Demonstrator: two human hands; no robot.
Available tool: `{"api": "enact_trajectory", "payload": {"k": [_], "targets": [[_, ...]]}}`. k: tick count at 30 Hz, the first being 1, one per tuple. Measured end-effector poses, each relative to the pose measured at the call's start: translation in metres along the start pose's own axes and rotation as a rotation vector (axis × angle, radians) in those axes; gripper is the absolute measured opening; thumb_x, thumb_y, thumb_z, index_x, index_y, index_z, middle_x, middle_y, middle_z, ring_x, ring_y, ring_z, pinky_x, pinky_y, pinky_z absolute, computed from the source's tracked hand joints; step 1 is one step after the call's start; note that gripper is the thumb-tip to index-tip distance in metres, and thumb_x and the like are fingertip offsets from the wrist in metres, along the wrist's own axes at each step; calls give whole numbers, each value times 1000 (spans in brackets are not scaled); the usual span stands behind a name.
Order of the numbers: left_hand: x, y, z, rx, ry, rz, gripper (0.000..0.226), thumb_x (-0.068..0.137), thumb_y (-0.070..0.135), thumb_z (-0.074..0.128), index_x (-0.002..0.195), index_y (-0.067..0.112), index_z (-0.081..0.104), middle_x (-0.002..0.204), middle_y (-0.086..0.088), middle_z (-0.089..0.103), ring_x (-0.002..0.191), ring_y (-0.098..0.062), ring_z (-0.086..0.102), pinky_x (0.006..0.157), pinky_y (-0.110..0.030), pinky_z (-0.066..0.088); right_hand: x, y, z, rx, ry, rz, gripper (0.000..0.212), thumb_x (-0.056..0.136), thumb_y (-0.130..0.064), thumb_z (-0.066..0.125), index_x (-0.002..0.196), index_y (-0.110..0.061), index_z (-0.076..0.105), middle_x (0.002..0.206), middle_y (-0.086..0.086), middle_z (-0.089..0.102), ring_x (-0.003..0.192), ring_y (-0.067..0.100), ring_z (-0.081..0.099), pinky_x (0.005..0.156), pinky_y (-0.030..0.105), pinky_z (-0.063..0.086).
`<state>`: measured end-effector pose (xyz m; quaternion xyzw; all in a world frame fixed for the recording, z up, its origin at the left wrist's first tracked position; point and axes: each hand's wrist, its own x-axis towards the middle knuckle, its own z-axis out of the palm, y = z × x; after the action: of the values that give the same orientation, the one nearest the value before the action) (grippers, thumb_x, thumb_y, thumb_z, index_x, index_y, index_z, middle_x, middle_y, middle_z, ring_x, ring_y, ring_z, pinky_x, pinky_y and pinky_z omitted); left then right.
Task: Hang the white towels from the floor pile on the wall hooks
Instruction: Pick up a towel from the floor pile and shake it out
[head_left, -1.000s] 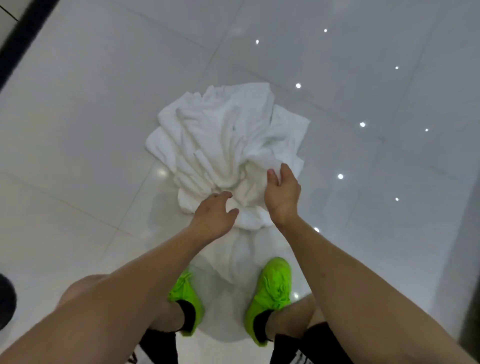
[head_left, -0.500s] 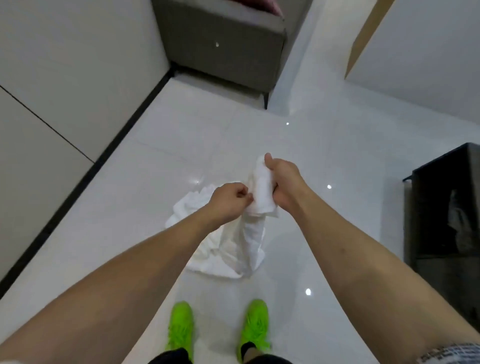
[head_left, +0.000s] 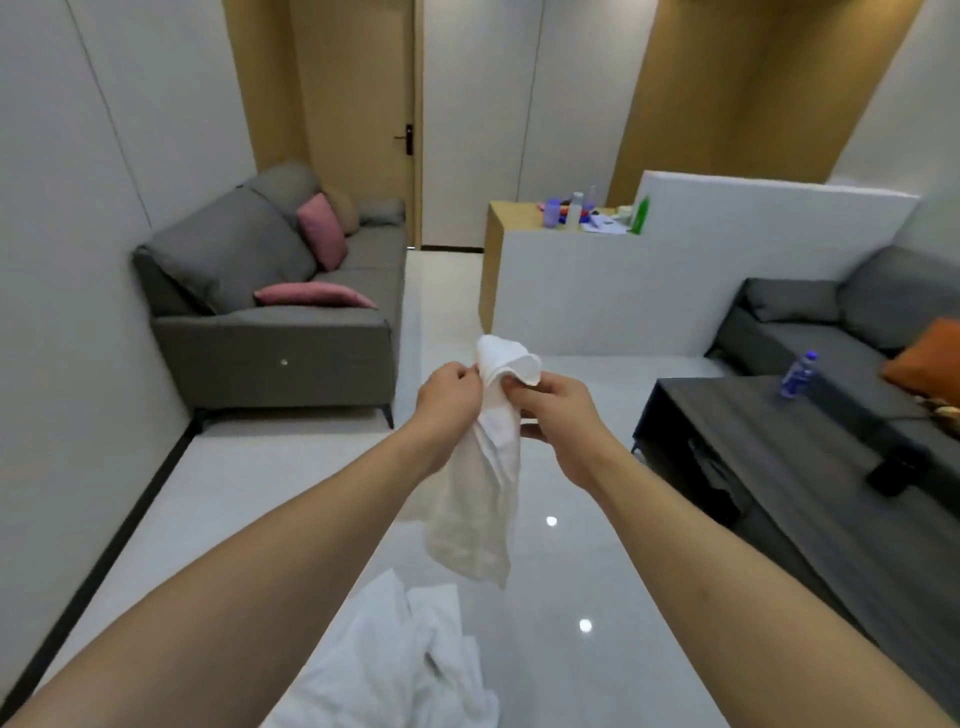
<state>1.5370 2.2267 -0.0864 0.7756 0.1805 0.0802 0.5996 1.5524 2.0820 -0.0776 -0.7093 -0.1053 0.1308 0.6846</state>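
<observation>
Towels are the subject here, and one small white cotton towel (head_left: 485, 483) is hanging in the air between both hands. The left hand (head_left: 449, 397) is pinching the upper edge of this towel with curled fingers, and the right hand (head_left: 553, 410) is gripping the same top part from the other side, with the thumb and fingers closed around the cloth. The two hands are very near each other, at about equal height, so neither is clearly closer to the towel. A folded corner is standing up above the hands, and the long axis of the towel is running straight down from them, with the lower end hanging free above the floor.

Below and nearer to the person, the rest of the crumpled white towel pile (head_left: 400, 660) is lying on the glossy white tiled floor (head_left: 249, 493). A grey fabric sofa (head_left: 275, 312) is standing against the left wall, and a dark low bench (head_left: 779, 441) is standing on the right. No wall hooks are showing in this view, so I judge the person must first turn toward them while carrying the towel.
</observation>
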Motion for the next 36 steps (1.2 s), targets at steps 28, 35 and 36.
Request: {"api": "enact_trajectory", "payload": {"k": [28, 35, 36], "targets": [[-336, 127, 416, 229, -700, 584, 22, 76, 42, 66, 98, 41, 60, 91, 13, 65, 84, -6, 64, 71, -31, 57, -369, -16, -415, -196, 767, -10, 24, 94, -30, 64, 77, -18, 75, 67, -3, 71, 56, 7, 67, 48, 21, 49], [-417, 145, 545, 240, -792, 657, 17, 91, 16, 57, 84, 28, 68, 83, 5, 65, 79, -12, 61, 62, -25, 47, -479, 22, -545, -314, 1095, 88, 35, 98, -36, 53, 71, -14, 62, 67, -1, 53, 64, 13, 48, 59, 29, 40], [-424, 148, 563, 231, -804, 644, 19, 93, 15, 54, 87, 27, 67, 86, 4, 64, 81, -12, 61, 63, -25, 48, -493, 26, -560, -308, 1128, 93, 38, 97, -39, 55, 71, -12, 62, 65, -2, 51, 62, 11, 47, 59, 28, 40]]}}
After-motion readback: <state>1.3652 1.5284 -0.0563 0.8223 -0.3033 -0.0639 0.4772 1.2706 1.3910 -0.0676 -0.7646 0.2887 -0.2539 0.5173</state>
